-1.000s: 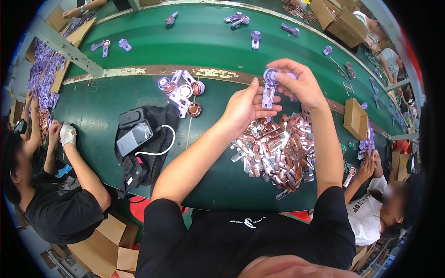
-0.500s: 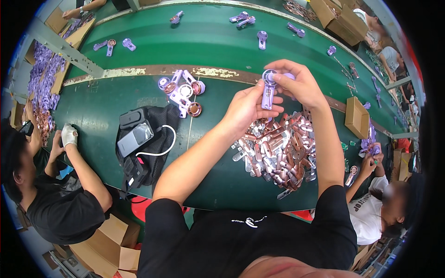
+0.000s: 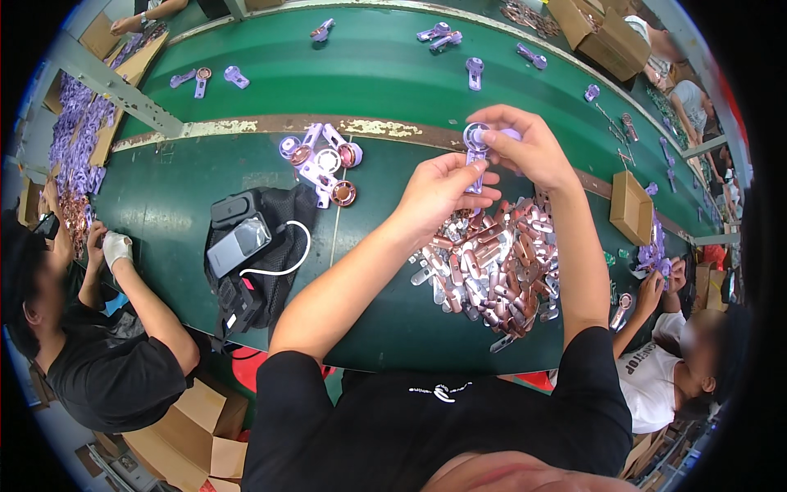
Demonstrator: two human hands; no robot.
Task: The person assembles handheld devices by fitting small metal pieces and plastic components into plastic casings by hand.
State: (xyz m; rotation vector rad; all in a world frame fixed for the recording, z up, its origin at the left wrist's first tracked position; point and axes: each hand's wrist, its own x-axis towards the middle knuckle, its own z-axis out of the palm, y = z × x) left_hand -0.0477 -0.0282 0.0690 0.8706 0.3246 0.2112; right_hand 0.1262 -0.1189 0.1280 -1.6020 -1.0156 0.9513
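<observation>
My right hand is closed round the head of a purple handheld fan casing, with the thumb on its round ring. Another purple piece shows behind the fingers of that hand. My left hand grips the casing's handle from below, its thumb pressed on the front; the thumb and fingers hide most of the handle. Below both hands lies a heap of shiny rose-gold and silver oblong covers. On the table to the left sits a cluster of purple fan casings, some with copper-coloured rings.
A black bag with grey devices and a white cable lies left of my forearm. Beyond a worn ledge, a green conveyor belt carries scattered purple casings. Co-workers sit at left and right. An open cardboard box stands at right.
My left thumb has come down over the front of the handle, and my left hand sits slightly lower. Casings on the belt have shifted right. Both neighbours' hands have moved.
</observation>
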